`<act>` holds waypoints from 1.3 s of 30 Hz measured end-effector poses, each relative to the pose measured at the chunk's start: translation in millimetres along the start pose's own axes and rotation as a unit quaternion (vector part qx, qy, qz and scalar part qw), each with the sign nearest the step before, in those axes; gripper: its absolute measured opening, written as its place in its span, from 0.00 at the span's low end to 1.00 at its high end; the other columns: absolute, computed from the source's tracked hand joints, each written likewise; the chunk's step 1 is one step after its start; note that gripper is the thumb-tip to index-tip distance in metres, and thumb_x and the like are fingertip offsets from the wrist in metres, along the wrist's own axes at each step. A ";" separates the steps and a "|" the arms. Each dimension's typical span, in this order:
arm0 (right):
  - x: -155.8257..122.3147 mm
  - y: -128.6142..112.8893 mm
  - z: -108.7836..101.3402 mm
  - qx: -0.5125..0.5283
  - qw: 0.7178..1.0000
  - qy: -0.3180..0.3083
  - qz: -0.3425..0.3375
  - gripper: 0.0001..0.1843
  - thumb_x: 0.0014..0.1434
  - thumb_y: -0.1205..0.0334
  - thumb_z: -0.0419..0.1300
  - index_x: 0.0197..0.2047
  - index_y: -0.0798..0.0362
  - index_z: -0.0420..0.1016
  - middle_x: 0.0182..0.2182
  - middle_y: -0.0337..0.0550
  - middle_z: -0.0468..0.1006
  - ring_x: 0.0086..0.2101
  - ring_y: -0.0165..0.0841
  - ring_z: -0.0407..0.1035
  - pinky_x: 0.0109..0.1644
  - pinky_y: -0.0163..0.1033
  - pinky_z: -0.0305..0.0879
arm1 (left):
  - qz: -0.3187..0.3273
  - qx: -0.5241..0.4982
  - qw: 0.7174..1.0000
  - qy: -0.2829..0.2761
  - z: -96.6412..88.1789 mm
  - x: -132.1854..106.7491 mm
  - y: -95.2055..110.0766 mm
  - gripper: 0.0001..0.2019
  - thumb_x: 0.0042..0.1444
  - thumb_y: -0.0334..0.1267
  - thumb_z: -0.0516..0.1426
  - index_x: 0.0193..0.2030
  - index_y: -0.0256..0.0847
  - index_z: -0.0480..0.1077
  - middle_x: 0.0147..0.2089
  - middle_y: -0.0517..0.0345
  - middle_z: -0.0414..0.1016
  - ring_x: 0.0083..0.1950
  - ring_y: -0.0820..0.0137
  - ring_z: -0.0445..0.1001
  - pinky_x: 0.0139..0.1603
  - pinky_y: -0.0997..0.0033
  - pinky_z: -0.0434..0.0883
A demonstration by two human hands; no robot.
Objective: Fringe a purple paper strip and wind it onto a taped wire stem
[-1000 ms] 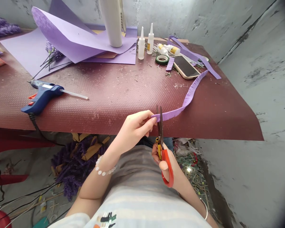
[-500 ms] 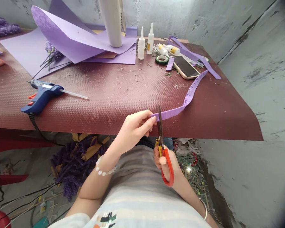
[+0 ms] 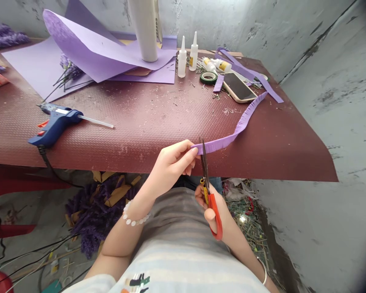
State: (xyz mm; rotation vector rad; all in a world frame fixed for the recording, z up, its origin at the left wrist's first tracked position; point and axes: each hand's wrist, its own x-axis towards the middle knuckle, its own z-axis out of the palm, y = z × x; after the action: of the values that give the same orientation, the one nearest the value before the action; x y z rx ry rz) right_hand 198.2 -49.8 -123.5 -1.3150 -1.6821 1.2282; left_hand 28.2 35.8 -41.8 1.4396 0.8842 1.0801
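Note:
A long purple paper strip with fringe cuts along one edge curves from my fingers toward the phone at the right. My left hand pinches its near end between thumb and fingers. In my right hand are scissors with red and yellow handles, my thumb through the red loop. Their dark blades point away from me and cross the strip just right of my left fingertips. The blades look slightly apart.
On the brown-red table lie a blue glue gun, purple sheets under a white cylinder, glue bottles, green tape and a phone. Purple flower bunches lie below the table.
My left fingers and the scissors have shifted slightly left along the strip. The right thumb has moved a little lower with the red handle.

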 end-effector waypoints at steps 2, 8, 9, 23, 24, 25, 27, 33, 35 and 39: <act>0.0 -4.6 -3.6 -0.006 1.000 0.003 -0.004 0.45 0.46 0.16 0.44 0.42 0.51 0.63 0.31 0.41 0.69 0.28 0.34 0.62 0.31 0.38 0.61 | 0.001 -0.018 1.000 0.013 0.2 0.2 -1.3 0.13 0.66 0.43 0.54 0.32 0.39 0.67 0.24 0.64 0.67 0.22 0.79 0.65 0.23 0.80 0.64; 1.1 -11.2 -6.0 -0.057 0.998 0.020 -0.007 0.43 0.49 0.18 0.47 0.45 0.51 0.62 0.34 0.45 0.72 0.28 0.36 0.65 0.33 0.40 0.63 | 0.019 0.043 0.999 0.010 1.3 -0.2 -0.6 0.13 0.66 0.41 0.54 0.30 0.39 0.65 0.25 0.64 0.66 0.23 0.79 0.66 0.25 0.79 0.65; 1.7 -12.5 -6.1 -0.067 0.998 0.022 -0.009 0.43 0.49 0.18 0.46 0.45 0.52 0.61 0.34 0.45 0.72 0.28 0.36 0.65 0.33 0.40 0.63 | 0.022 0.056 0.998 0.004 1.5 -0.2 -0.3 0.12 0.66 0.40 0.54 0.30 0.39 0.65 0.25 0.64 0.66 0.23 0.79 0.66 0.26 0.79 0.65; 2.6 -14.4 -6.0 -0.084 0.996 0.019 -0.011 0.42 0.52 0.20 0.45 0.47 0.52 0.59 0.37 0.48 0.73 0.28 0.36 0.65 0.33 0.40 0.61 | 0.037 0.099 0.994 -0.005 1.3 -0.5 -2.9 0.12 0.66 0.40 0.54 0.32 0.38 0.66 0.24 0.65 0.65 0.23 0.80 0.65 0.26 0.80 0.64; 1.9 -13.1 -5.6 -0.075 0.997 0.020 -0.012 0.40 0.53 0.21 0.47 0.46 0.51 0.59 0.36 0.47 0.72 0.28 0.36 0.64 0.32 0.40 0.61 | 0.036 0.106 0.994 -0.006 0.9 -0.4 -2.7 0.12 0.66 0.40 0.54 0.32 0.38 0.66 0.24 0.65 0.65 0.24 0.80 0.65 0.27 0.80 0.64; 1.1 -11.7 -5.2 -0.065 0.998 0.022 -0.011 0.39 0.54 0.22 0.49 0.46 0.51 0.60 0.35 0.46 0.72 0.27 0.35 0.64 0.32 0.39 0.60 | 0.035 0.111 0.993 -0.007 0.6 -0.4 -2.4 0.12 0.67 0.40 0.54 0.32 0.38 0.66 0.24 0.65 0.65 0.24 0.80 0.65 0.27 0.80 0.64; -0.2 -8.5 -3.9 -0.042 0.999 0.022 -0.001 0.34 0.57 0.26 0.51 0.45 0.51 0.62 0.31 0.42 0.70 0.27 0.34 0.62 0.30 0.37 0.59 | 0.032 0.113 0.993 -0.010 0.1 -0.5 -1.6 0.12 0.67 0.40 0.53 0.32 0.38 0.66 0.24 0.65 0.66 0.24 0.80 0.65 0.27 0.80 0.64; 0.2 -1.1 0.8 0.039 0.998 0.037 0.031 0.24 0.65 0.38 0.49 0.40 0.52 0.65 0.26 0.36 0.65 0.25 0.30 0.55 0.26 0.34 0.54 | 0.030 0.085 0.996 -0.019 -0.2 -0.7 1.1 0.12 0.67 0.39 0.53 0.32 0.37 0.67 0.23 0.66 0.64 0.22 0.81 0.64 0.26 0.81 0.63; 0.5 0.4 1.5 0.065 0.997 0.036 0.032 0.24 0.64 0.37 0.51 0.37 0.52 0.65 0.25 0.36 0.63 0.24 0.29 0.53 0.25 0.34 0.52 | 0.030 0.079 0.996 -0.018 -0.2 -0.8 1.5 0.12 0.67 0.39 0.53 0.32 0.37 0.67 0.23 0.66 0.64 0.22 0.81 0.64 0.25 0.82 0.63; -0.2 2.9 1.0 0.107 0.993 0.006 0.050 0.29 0.59 0.29 0.51 0.34 0.50 0.61 0.22 0.33 0.58 0.23 0.28 0.48 0.23 0.33 0.47 | 0.031 0.065 0.997 -0.019 -0.2 -0.8 1.3 0.12 0.67 0.39 0.53 0.32 0.37 0.67 0.22 0.66 0.64 0.22 0.81 0.64 0.25 0.82 0.63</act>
State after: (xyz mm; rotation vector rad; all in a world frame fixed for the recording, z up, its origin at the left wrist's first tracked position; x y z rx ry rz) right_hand 198.3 -50.1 -126.5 -1.2846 -1.4459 1.4120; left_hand 27.6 35.0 -40.6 1.5993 0.9005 1.0530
